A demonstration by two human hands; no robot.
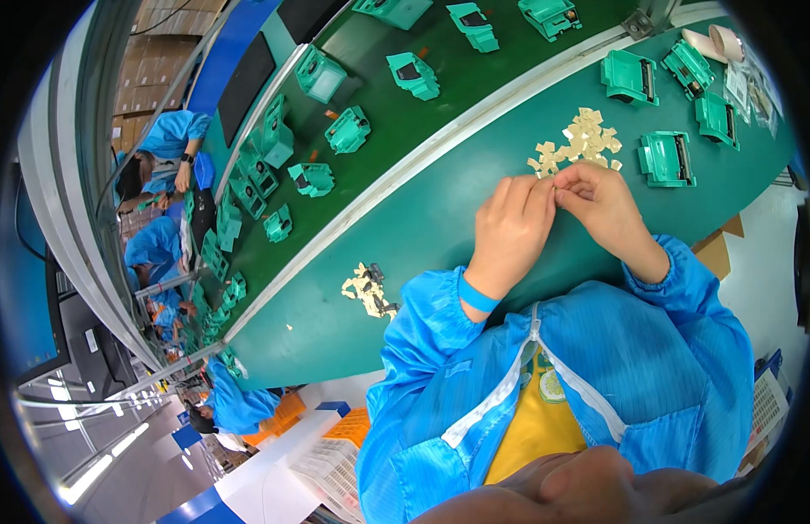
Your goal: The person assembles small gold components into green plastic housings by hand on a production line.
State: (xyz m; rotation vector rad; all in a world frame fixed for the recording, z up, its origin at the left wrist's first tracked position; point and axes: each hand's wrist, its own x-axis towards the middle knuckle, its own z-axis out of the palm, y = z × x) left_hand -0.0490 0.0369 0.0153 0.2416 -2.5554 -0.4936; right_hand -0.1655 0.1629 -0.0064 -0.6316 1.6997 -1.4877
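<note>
My left hand (511, 229) and my right hand (601, 205) meet fingertip to fingertip over the green worktable (440, 236). Both are closed in a pinch, and whatever lies between the fingers is too small and covered to name. Just beyond them spreads a loose pile of small cream-coloured pieces (586, 135). To the right of the pile stands a green plastic housing (667, 159) with a dark bar along one side. Further left on the table, past my left sleeve, is a second heap of cream pieces mixed with black parts (370, 290).
More green housings (629, 79) stand at the far right, near a tape roll (726, 42) and clear plastic bags (750, 94). A pale rail (361, 218) separates my table from a dark green belt (370, 74) carrying several green units. Co-workers in blue (173, 135) sit along the left.
</note>
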